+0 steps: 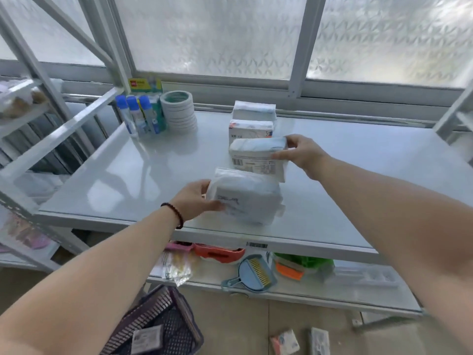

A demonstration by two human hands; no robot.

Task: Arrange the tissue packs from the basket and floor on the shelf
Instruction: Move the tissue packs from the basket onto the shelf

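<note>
On the white shelf a row of tissue packs runs from back to front. Two stand at the back: one and another in front of it. My right hand grips a third pack by its right end, just behind the nearest one. My left hand holds the nearest pack at its left end, near the shelf's front edge. A dark basket on the floor holds one pack. Two more packs, one and another, lie on the floor.
Glue sticks and a stack of tape rolls stand at the shelf's back left. The lower shelf holds a blue dustpan with brush, an orange container and green items. Another rack stands left. Frosted windows are behind.
</note>
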